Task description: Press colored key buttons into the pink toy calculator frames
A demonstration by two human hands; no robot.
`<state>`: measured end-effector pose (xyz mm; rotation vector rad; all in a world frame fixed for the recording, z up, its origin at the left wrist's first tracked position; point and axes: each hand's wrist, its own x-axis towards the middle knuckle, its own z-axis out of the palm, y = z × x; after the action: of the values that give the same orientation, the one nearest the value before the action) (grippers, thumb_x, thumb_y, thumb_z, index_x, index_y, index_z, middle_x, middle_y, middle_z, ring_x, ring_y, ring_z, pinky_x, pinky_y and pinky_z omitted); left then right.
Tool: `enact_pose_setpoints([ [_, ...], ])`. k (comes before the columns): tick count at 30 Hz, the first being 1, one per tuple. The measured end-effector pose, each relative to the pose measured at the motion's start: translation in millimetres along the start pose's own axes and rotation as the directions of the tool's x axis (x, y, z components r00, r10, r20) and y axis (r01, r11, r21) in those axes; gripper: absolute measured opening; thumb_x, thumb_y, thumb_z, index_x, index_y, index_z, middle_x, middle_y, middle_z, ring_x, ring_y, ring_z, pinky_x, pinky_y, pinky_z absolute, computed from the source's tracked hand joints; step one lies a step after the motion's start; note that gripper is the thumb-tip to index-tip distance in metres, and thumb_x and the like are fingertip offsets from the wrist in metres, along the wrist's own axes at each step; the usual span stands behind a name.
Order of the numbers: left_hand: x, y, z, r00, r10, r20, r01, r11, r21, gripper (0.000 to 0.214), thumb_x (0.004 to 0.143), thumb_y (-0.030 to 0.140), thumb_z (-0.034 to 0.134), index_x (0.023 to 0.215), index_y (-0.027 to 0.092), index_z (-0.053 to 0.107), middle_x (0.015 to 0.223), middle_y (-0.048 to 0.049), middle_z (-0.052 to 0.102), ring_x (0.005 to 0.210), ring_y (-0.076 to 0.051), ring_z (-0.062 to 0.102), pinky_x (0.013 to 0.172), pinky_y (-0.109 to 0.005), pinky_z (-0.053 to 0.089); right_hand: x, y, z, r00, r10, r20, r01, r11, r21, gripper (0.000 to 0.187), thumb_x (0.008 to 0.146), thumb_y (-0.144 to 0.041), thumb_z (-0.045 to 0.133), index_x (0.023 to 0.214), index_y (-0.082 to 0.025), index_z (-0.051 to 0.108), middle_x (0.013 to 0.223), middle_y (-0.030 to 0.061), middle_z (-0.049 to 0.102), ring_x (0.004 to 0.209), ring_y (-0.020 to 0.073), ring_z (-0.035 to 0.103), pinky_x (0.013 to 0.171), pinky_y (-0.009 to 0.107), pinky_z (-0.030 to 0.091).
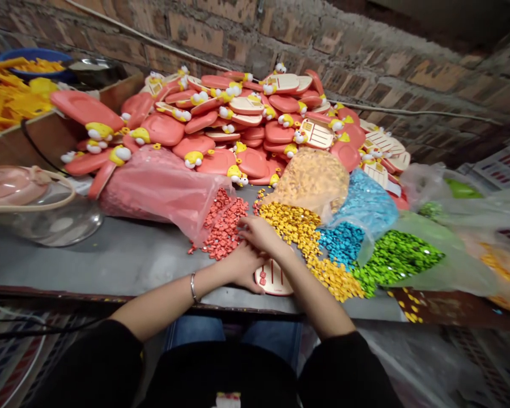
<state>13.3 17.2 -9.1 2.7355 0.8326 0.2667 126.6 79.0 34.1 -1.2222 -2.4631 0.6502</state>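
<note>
A cream toy board (273,280) with red beads set in its slots lies on the grey table (110,255) near the front edge. My left hand (242,266) rests on its left side, fingers curled over it. Just above it, my right hand (261,233) reaches into the edge of the red bead pile (223,224), fingers pinched together on small pieces I cannot make out. Heaps of yellow beads (306,238), blue beads (344,241) and green beads (391,258) spill from plastic bags to the right.
A big heap of pink toy boards with yellow duck figures (238,124) fills the back of the table against a brick wall. A glass bowl with a pink lid (34,204) stands at left. Yellow parts (8,96) fill a box at far left.
</note>
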Motion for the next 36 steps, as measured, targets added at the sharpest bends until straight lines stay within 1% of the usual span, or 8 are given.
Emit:
enact_pose_setpoints([
  [3, 0, 2, -1.8, 0.999, 0.0, 0.035, 0.002, 0.999, -0.037, 0.091, 0.064, 0.066, 0.069, 0.135, 0.013, 0.047, 0.14, -0.0181, 0.049, 0.126, -0.042, 0.043, 0.11, -0.052, 0.024, 31, -2, 18, 0.994, -0.019, 0.104, 0.035, 0.988, -0.149, 0.016, 0.078, -0.002, 0.058, 0.08, -0.017, 0.064, 0.083, 0.0036, 0.064, 0.075, 0.0166, 0.057, 0.068, 0.025, 0.043],
  [7, 0, 2, -4.8, 0.999, -0.012, 0.044, 0.013, 1.0, -0.016, 0.091, 0.064, 0.066, 0.069, 0.136, 0.014, 0.045, 0.14, -0.0189, 0.047, 0.126, -0.043, 0.041, 0.109, -0.054, 0.023, 25, 5, 13, 0.996, -0.086, 0.04, 0.085, 0.996, 0.014, 0.019, 0.079, 0.0, 0.055, 0.079, -0.017, 0.064, 0.084, 0.0031, 0.061, 0.08, 0.0158, 0.057, 0.075, 0.026, 0.045],
  [12, 1, 0, -2.8, 1.0, -0.008, 0.0, 0.008, 1.0, 0.011, 0.104, 0.061, 0.07, 0.068, 0.143, 0.015, 0.036, 0.152, -0.0216, 0.028, 0.137, -0.045, 0.022, 0.111, -0.055, 0.015, -48, 31, -23, 0.96, 0.045, -0.276, 0.061, 0.93, 0.363, 0.007, 0.087, -0.021, 0.06, 0.087, -0.02, 0.067, 0.095, 0.0057, 0.06, 0.095, 0.0187, 0.059, 0.082, 0.032, 0.05],
  [16, 1, -3, 0.8, 1.0, -0.007, 0.017, 0.007, 1.0, 0.005, 0.116, 0.06, 0.073, 0.067, 0.15, 0.013, 0.025, 0.158, -0.0205, 0.015, 0.143, -0.042, 0.011, 0.113, -0.051, 0.013, -111, 56, -31, 0.874, 0.251, -0.415, -0.062, 0.906, 0.418, 0.013, 0.085, -0.033, 0.063, 0.086, -0.02, 0.064, 0.088, 0.0054, 0.062, 0.085, 0.0195, 0.061, 0.071, 0.031, 0.051],
  [20, 2, -4, 0.0, 0.999, -0.019, 0.032, 0.019, 1.0, -0.006, 0.12, 0.06, 0.076, 0.065, 0.15, 0.009, 0.022, 0.158, -0.0192, 0.017, 0.145, -0.039, 0.011, 0.114, -0.047, 0.012, -138, 71, -14, 0.869, 0.255, -0.424, -0.173, 0.96, 0.221, 0.009, 0.088, -0.027, 0.059, 0.087, -0.02, 0.064, 0.083, 0.0052, 0.065, 0.077, 0.0198, 0.059, 0.069, 0.033, 0.047],
  [27, 6, -5, -3.6, 0.998, -0.053, 0.029, 0.054, 0.997, -0.063, 0.12, 0.061, 0.071, 0.067, 0.151, 0.011, 0.015, 0.156, -0.0173, 0.024, 0.144, -0.035, 0.018, 0.113, -0.044, 0.02, -140, 70, -1, 0.914, 0.085, -0.397, -0.159, 0.975, -0.158, 0.02, 0.091, -0.017, 0.051, 0.078, -0.021, 0.066, 0.074, 0.0064, 0.06, 0.078, 0.0225, 0.051, 0.07, 0.034, 0.043],
  [30, 7, -6, -2.9, 0.997, -0.07, 0.014, 0.071, 0.993, -0.095, 0.121, 0.06, 0.071, 0.068, 0.15, 0.012, 0.015, 0.156, -0.0176, 0.025, 0.143, -0.035, 0.021, 0.113, -0.045, 0.021, -149, 64, -5, 0.928, 0.071, -0.365, -0.133, 0.98, -0.148, 0.022, 0.091, -0.017, 0.05, 0.076, -0.021, 0.065, 0.074, 0.0061, 0.06, 0.077, 0.0222, 0.051, 0.069, 0.034, 0.043],
  [36, 8, -9, -0.8, 0.999, -0.037, 0.007, 0.037, 0.99, -0.135, 0.126, 0.056, 0.073, 0.071, 0.15, 0.009, 0.015, 0.154, -0.0206, 0.028, 0.144, -0.034, 0.022, 0.114, -0.044, 0.021, -145, 47, 5, 0.928, 0.177, -0.328, -0.143, 0.982, 0.127, 0.004, 0.088, -0.021, 0.06, 0.085, -0.021, 0.062, 0.079, 0.0048, 0.065, 0.074, 0.0201, 0.06, 0.068, 0.032, 0.048],
])
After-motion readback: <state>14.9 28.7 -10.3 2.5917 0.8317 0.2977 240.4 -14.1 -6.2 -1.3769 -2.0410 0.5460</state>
